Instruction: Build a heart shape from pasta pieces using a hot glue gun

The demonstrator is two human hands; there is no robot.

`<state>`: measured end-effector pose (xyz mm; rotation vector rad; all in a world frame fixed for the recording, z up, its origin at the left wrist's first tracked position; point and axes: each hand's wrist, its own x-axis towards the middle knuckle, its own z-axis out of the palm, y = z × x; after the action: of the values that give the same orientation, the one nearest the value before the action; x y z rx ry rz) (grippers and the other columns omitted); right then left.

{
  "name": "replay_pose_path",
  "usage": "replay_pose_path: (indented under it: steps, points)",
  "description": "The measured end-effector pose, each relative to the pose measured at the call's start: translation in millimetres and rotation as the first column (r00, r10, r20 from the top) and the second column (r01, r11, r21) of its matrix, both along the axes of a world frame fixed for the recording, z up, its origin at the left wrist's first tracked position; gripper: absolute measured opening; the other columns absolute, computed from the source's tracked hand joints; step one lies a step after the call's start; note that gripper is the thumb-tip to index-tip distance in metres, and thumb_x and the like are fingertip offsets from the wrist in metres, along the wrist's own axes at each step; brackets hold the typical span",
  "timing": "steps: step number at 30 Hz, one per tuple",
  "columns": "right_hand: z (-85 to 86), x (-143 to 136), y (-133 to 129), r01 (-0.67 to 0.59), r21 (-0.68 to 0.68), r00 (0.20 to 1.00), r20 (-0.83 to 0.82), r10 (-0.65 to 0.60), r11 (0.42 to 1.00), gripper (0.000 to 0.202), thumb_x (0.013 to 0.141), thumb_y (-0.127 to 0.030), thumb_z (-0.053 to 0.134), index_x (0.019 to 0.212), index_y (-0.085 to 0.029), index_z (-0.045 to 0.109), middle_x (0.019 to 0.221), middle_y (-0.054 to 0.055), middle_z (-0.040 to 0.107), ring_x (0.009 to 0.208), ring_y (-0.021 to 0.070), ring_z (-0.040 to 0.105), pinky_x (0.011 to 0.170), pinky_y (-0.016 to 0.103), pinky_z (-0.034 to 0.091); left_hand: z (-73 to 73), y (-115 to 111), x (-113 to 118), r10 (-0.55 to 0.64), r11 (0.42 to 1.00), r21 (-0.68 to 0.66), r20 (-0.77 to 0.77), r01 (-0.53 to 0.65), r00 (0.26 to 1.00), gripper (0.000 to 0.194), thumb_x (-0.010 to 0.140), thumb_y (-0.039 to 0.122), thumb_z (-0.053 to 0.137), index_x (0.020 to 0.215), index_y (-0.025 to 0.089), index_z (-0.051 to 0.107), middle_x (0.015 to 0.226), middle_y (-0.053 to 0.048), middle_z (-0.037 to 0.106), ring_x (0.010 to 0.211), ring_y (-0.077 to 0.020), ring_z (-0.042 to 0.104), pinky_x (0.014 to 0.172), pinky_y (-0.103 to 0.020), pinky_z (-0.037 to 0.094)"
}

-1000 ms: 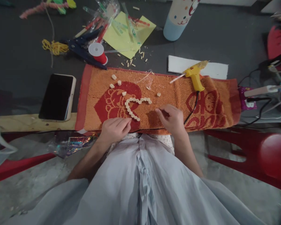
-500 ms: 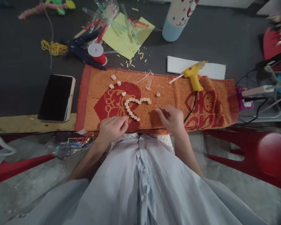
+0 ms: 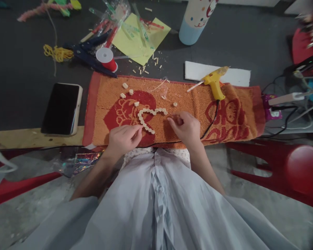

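Note:
An open heart outline of small pale pieces (image 3: 143, 119) lies on the orange towel (image 3: 109, 90), with a gap along its lower right side. My left hand (image 3: 125, 138) is closed, its fingertips at the outline's lower left edge; whether they grip it I cannot tell. Close to the outline's right end is my right hand (image 3: 186, 127), thumb and forefinger brought together and the other fingers curled. Anything between those fingertips is too small to make out. Several loose pale clusters (image 3: 131, 92) rest above the outline, and one small cluster (image 3: 175, 104) sits above my right hand.
A yellow glue gun (image 3: 214, 83) lies across a white strip (image 3: 195, 71), its black cable running down the towel. Behind the towel are a red thread spool (image 3: 110, 65), dark blue pliers-like tool (image 3: 87, 55), yellow paper (image 3: 123, 43) and a bottle (image 3: 189, 32). A phone (image 3: 61, 109) lies left.
My right hand has moved left and slightly up, to the outline's right end. My left hand has shifted slightly up against the outline's left side. The view has drifted a little.

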<state>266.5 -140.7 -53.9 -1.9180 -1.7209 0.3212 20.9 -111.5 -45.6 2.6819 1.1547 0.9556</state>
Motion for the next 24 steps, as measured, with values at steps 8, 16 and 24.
replay_pose_path:
  steps: [8,16,24]
  points:
    - [-0.9,-5.8,7.2,0.002,-0.054,1.0,0.018,-0.001,0.999,0.016,0.084,-0.034,0.067,0.094,-0.022,0.068,0.081,0.004,0.067,0.075,0.0203,0.06,0.063,0.03,0.042,24.9,34.9,-5.0,0.23,0.969,-0.124,0.131,-0.214,0.964,0.022,0.094,0.032,0.053,0.091,0.02,0.071,0.058,0.003,0.062,0.049,-0.008,0.051,0.051,-0.022,0.04]
    - [-0.7,-0.9,0.1,0.004,-0.065,1.0,-0.015,-0.005,0.998,0.011,0.083,-0.03,0.065,0.09,-0.022,0.067,0.075,0.002,0.063,0.067,0.0179,0.057,0.059,0.029,0.041,14.5,38.2,-16.4,0.216,0.967,-0.159,0.093,-0.2,0.972,0.023,0.093,0.032,0.052,0.086,0.02,0.071,0.053,0.004,0.055,0.047,-0.0078,0.048,0.051,-0.021,0.038]
    - [-1.7,-4.1,3.1,0.007,-0.068,1.0,0.004,-0.007,0.998,0.014,0.086,-0.036,0.067,0.088,-0.022,0.067,0.076,0.003,0.064,0.071,0.0187,0.058,0.061,0.03,0.041,24.9,52.3,-1.3,0.071,0.973,-0.22,0.007,-0.068,0.997,0.021,0.094,0.029,0.052,0.088,0.02,0.07,0.072,0.0,0.066,0.065,-0.0121,0.058,0.063,-0.024,0.045]
